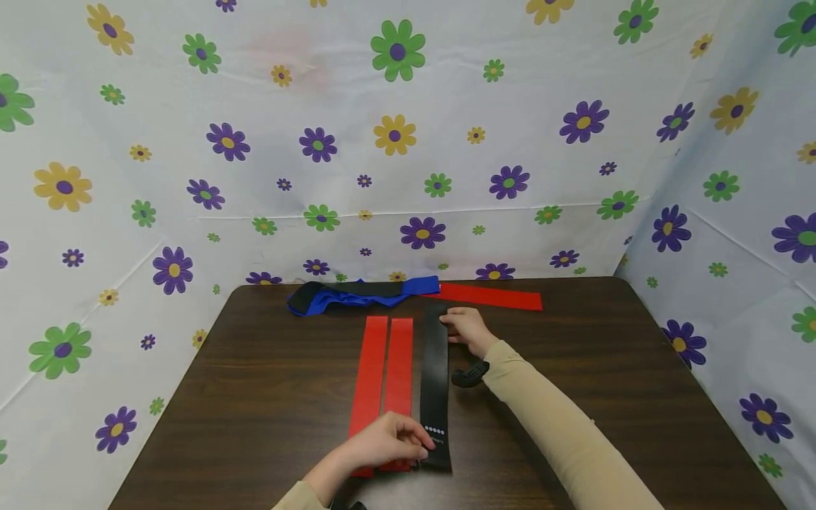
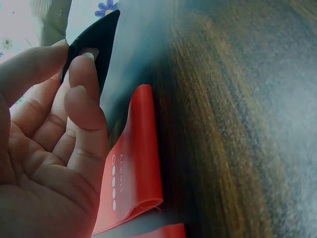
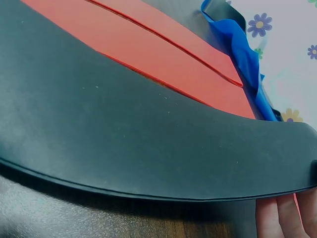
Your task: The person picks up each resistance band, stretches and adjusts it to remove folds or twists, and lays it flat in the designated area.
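Note:
A black resistance loop band (image 1: 435, 375), printed with white dots and lettering at its near end, stretches flat and lengthwise between my hands. My left hand (image 1: 387, 438) pinches its near end; the left wrist view shows the band's corner (image 2: 106, 44) raised between thumb and fingers. At the far end, my right hand (image 1: 468, 329) holds the band's right edge, and its fingers (image 3: 282, 218) show under that edge in the right wrist view. Just left of it lie two flat red loop bands (image 1: 368, 375), side by side. My left hand and wrist partly cover their near ends.
Toward the back of the dark wooden table (image 1: 274, 397) lies a crumpled bundle of blue and black bands (image 1: 344, 294). Another red band (image 1: 497, 296) extends rightward from it. A flower-patterned sheet (image 1: 357, 241) hangs behind the table's back edge.

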`<state>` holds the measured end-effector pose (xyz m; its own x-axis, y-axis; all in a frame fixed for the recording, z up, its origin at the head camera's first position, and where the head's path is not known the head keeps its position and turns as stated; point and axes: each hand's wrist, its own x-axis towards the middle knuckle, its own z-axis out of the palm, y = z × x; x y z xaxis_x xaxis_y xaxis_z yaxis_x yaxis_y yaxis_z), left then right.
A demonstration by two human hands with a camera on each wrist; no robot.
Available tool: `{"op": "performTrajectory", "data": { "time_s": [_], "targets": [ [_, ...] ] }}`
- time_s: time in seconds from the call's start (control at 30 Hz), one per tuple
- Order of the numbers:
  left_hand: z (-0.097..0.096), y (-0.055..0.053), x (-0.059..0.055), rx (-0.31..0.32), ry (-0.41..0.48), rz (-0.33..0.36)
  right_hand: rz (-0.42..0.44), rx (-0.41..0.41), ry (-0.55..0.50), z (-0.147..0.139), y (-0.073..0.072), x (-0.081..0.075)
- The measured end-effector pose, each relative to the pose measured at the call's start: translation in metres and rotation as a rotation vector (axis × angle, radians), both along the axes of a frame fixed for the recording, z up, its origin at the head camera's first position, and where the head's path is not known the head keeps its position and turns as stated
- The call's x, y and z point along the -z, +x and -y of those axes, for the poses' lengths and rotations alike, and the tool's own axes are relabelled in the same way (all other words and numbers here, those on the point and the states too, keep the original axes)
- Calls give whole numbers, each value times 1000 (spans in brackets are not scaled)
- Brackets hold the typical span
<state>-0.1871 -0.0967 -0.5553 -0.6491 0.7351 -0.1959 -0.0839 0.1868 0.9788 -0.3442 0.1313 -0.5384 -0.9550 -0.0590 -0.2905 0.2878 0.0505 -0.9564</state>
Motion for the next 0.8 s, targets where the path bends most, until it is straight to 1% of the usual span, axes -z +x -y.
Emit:
{"op": "performTrajectory", "data": {
  "time_s": [0.37, 0.53, 0.8],
  "targets": [
    [-1, 1, 1, 16, 4, -11, -17, -7, 17, 3, -3, 9],
    [0, 1, 4, 15, -8, -15, -33, -8, 23, 4, -3, 13],
    [0, 1, 8, 5, -30, -17, -52, -12, 38, 7, -2, 15]
  ]
}}
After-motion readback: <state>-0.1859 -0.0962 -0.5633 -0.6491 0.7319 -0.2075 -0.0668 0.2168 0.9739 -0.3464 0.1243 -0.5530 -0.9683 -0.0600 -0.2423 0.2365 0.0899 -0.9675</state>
